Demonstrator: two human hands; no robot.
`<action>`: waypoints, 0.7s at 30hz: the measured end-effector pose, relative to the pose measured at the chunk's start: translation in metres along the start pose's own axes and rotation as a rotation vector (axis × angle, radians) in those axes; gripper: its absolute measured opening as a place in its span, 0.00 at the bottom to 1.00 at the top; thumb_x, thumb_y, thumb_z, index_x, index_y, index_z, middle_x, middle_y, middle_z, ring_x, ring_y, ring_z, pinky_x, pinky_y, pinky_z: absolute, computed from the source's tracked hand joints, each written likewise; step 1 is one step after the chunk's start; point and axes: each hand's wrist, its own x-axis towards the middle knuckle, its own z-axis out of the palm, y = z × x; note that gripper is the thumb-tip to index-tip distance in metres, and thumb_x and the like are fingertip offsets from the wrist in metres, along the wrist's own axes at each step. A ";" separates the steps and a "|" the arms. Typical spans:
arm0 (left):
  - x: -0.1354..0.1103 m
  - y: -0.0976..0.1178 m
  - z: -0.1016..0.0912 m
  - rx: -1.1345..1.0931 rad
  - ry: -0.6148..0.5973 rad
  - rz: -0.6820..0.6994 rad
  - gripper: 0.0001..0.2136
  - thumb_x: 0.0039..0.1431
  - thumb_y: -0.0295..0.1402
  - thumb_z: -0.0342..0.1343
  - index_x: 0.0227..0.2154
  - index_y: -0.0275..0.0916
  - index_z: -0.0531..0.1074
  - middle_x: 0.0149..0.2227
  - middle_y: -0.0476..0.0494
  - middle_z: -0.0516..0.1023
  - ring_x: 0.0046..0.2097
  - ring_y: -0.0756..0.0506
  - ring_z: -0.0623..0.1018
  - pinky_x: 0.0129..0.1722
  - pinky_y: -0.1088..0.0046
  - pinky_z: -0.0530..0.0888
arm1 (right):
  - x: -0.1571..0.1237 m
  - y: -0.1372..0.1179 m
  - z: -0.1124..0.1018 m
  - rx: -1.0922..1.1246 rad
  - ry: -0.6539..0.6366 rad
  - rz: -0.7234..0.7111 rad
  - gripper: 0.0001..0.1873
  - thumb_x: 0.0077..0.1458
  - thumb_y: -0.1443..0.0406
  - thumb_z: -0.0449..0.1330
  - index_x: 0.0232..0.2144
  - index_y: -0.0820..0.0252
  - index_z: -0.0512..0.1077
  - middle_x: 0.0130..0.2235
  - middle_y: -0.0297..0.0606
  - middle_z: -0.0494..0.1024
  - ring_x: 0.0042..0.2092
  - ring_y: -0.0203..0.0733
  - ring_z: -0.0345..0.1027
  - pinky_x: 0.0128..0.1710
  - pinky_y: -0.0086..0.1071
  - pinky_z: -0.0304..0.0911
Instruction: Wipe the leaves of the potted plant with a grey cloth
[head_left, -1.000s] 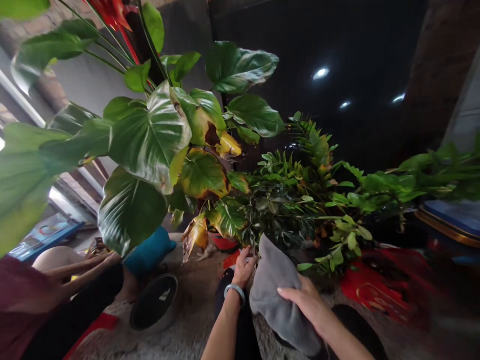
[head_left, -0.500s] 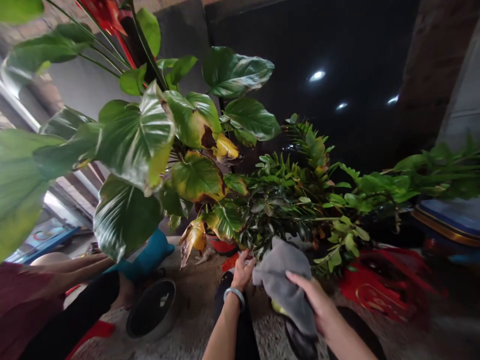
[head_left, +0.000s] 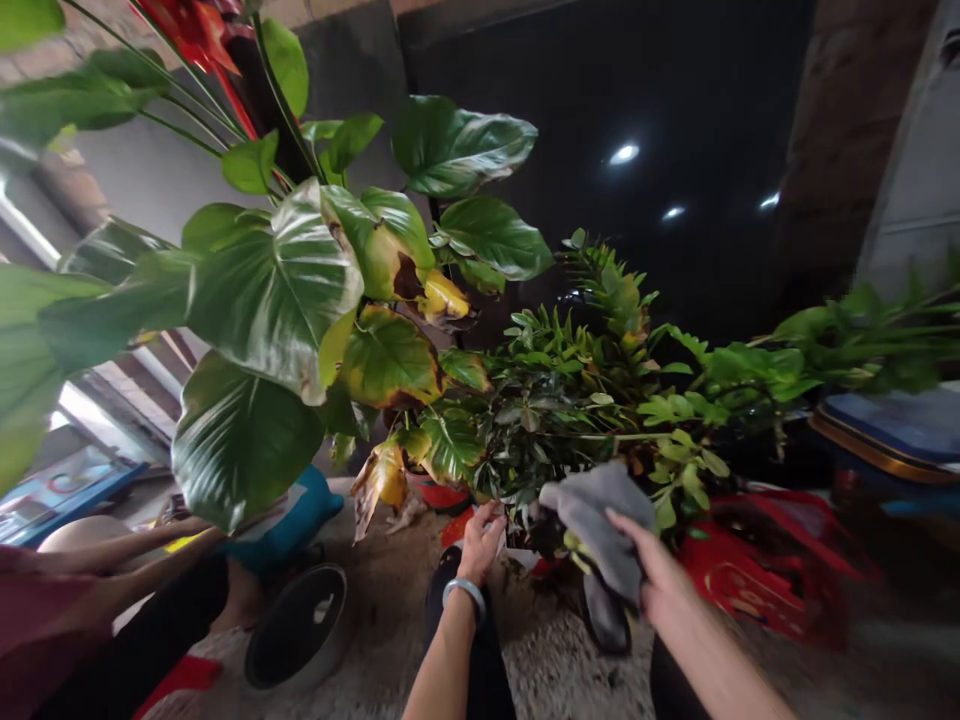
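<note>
My right hand [head_left: 660, 565] grips a grey cloth [head_left: 604, 520], which is bunched and hangs down in front of the low plants. My left hand [head_left: 480, 540], with a pale bangle on its wrist, reaches to the lower edge of a small-leaved bushy plant [head_left: 536, 410]. Its fingers are apart, and nothing shows in them. Up and to the left grows a large-leaved plant [head_left: 274, 280], some of its leaves yellow and brown at the edges. Beneath the cloth is a dark shoe [head_left: 606, 612].
A dark round basin [head_left: 296, 625] stands on the floor at left, beside another person's arms [head_left: 142, 570]. Behind it is a teal container [head_left: 289, 525]. At right lie a red plastic bag [head_left: 757, 570] and a blue-lidded box [head_left: 892, 425]. A glossy black panel [head_left: 697, 110] rises behind the plants.
My right hand has moved right with the cloth, away from my left hand, uncovering ground between them. My left hand stays by the plant. The view has shifted slightly.
</note>
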 end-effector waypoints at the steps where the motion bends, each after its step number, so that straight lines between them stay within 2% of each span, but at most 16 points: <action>1: 0.001 -0.001 -0.001 -0.002 -0.013 0.010 0.17 0.44 0.37 0.59 0.37 0.33 0.81 0.31 0.42 0.81 0.38 0.41 0.79 0.45 0.64 0.74 | -0.009 0.011 -0.009 -0.017 -0.037 0.055 0.12 0.33 0.67 0.71 0.26 0.60 0.77 0.24 0.43 0.83 0.37 0.62 0.81 0.41 0.49 0.78; 2: 0.001 -0.002 -0.002 -0.006 -0.028 0.020 0.18 0.44 0.37 0.59 0.37 0.33 0.81 0.31 0.42 0.81 0.38 0.41 0.79 0.45 0.64 0.74 | -0.017 0.016 -0.017 -0.032 -0.071 0.104 0.13 0.33 0.66 0.72 0.26 0.61 0.77 0.25 0.45 0.84 0.39 0.62 0.81 0.42 0.48 0.77; 4: 0.002 -0.003 -0.003 -0.011 -0.044 0.026 0.19 0.44 0.38 0.58 0.38 0.33 0.81 0.31 0.43 0.81 0.38 0.41 0.79 0.45 0.64 0.74 | -0.030 0.008 -0.022 -0.041 -0.102 0.127 0.15 0.33 0.65 0.73 0.28 0.62 0.78 0.27 0.46 0.84 0.43 0.63 0.80 0.44 0.46 0.77; 6: 0.002 -0.004 -0.003 -0.014 -0.038 0.008 0.20 0.44 0.39 0.58 0.39 0.34 0.81 0.31 0.43 0.80 0.39 0.41 0.78 0.45 0.64 0.74 | -0.032 -0.019 -0.014 -0.012 -0.093 0.020 0.17 0.34 0.65 0.72 0.31 0.61 0.78 0.30 0.45 0.85 0.43 0.61 0.80 0.43 0.45 0.77; 8: 0.002 -0.005 -0.001 -0.022 -0.038 -0.016 0.21 0.43 0.40 0.59 0.39 0.34 0.81 0.32 0.43 0.80 0.40 0.41 0.78 0.44 0.64 0.74 | -0.023 -0.049 0.002 0.049 -0.087 -0.162 0.18 0.36 0.67 0.71 0.35 0.59 0.77 0.31 0.41 0.86 0.41 0.59 0.81 0.41 0.44 0.78; 10: 0.001 -0.005 0.000 -0.029 -0.047 -0.038 0.22 0.43 0.40 0.59 0.40 0.33 0.81 0.34 0.43 0.80 0.41 0.40 0.77 0.43 0.64 0.74 | -0.009 -0.064 0.017 0.104 -0.080 -0.261 0.17 0.37 0.69 0.68 0.34 0.57 0.76 0.29 0.38 0.85 0.40 0.57 0.81 0.41 0.45 0.78; 11: 0.001 -0.005 0.001 -0.032 -0.051 -0.045 0.22 0.43 0.40 0.59 0.41 0.33 0.81 0.34 0.42 0.80 0.41 0.40 0.77 0.43 0.64 0.74 | -0.003 -0.063 0.022 0.113 -0.066 -0.251 0.15 0.37 0.70 0.67 0.33 0.57 0.76 0.28 0.38 0.85 0.40 0.57 0.81 0.41 0.46 0.78; 13: 0.001 -0.005 0.001 -0.034 -0.047 -0.053 0.21 0.43 0.39 0.60 0.40 0.34 0.81 0.34 0.43 0.80 0.41 0.40 0.77 0.43 0.65 0.74 | 0.004 -0.044 0.022 0.077 -0.029 -0.127 0.09 0.38 0.69 0.66 0.27 0.58 0.74 0.24 0.39 0.83 0.39 0.58 0.81 0.41 0.48 0.78; 15: 0.001 -0.005 0.001 -0.031 -0.044 -0.050 0.20 0.43 0.39 0.60 0.39 0.35 0.81 0.34 0.43 0.81 0.40 0.41 0.77 0.42 0.65 0.74 | 0.000 -0.013 0.011 0.004 -0.025 0.022 0.05 0.39 0.67 0.66 0.24 0.58 0.74 0.23 0.42 0.83 0.40 0.60 0.81 0.42 0.49 0.77; 17: 0.001 -0.006 0.000 -0.023 -0.055 -0.026 0.19 0.44 0.38 0.60 0.39 0.35 0.81 0.33 0.43 0.81 0.39 0.41 0.77 0.42 0.65 0.74 | -0.011 0.013 -0.005 -0.049 -0.077 0.119 0.06 0.38 0.65 0.68 0.24 0.59 0.76 0.26 0.44 0.84 0.41 0.61 0.81 0.44 0.49 0.76; 19: 0.002 -0.006 0.000 -0.015 -0.062 0.012 0.18 0.45 0.37 0.59 0.39 0.36 0.82 0.33 0.43 0.82 0.39 0.41 0.78 0.43 0.65 0.74 | -0.024 0.018 -0.016 -0.057 -0.121 0.139 0.09 0.37 0.65 0.70 0.26 0.60 0.78 0.29 0.45 0.85 0.41 0.61 0.81 0.43 0.48 0.76; 21: 0.002 -0.005 0.000 -0.020 -0.050 0.042 0.17 0.45 0.36 0.58 0.38 0.36 0.82 0.35 0.43 0.82 0.40 0.41 0.78 0.45 0.65 0.74 | -0.032 -0.003 -0.017 -0.030 -0.114 0.069 0.12 0.36 0.65 0.71 0.28 0.60 0.79 0.30 0.45 0.85 0.40 0.61 0.81 0.42 0.48 0.77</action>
